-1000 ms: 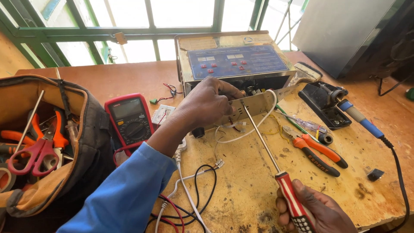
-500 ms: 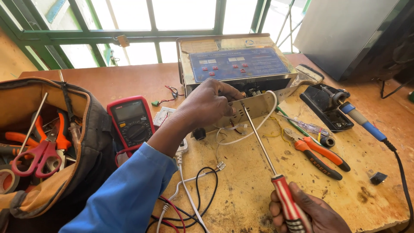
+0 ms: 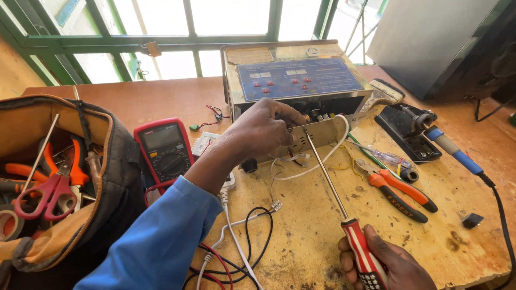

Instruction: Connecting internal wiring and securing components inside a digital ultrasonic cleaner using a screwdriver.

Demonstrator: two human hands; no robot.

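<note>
A metal device (image 3: 301, 80) with a blue button panel stands at the back of the wooden bench, its front opened. My left hand (image 3: 263, 131) grips the hinged front plate (image 3: 328, 133) of the device at its left part. My right hand (image 3: 384, 263) holds the red-and-white handle of a long screwdriver (image 3: 328, 182). The screwdriver's tip rests on the front plate beside my left fingers. A white cable (image 3: 317, 161) loops out of the opening.
A red multimeter (image 3: 164, 150) lies left of the device. An open tool bag (image 3: 48, 182) holds scissors and pliers. Orange pliers (image 3: 400, 188) and a soldering iron (image 3: 451, 147) on its stand lie right. Black, red and white wires (image 3: 236, 247) trail toward me.
The view has shifted slightly. My right hand with the screwdriver sits a little lower and nearer. My left hand stays on the front plate.
</note>
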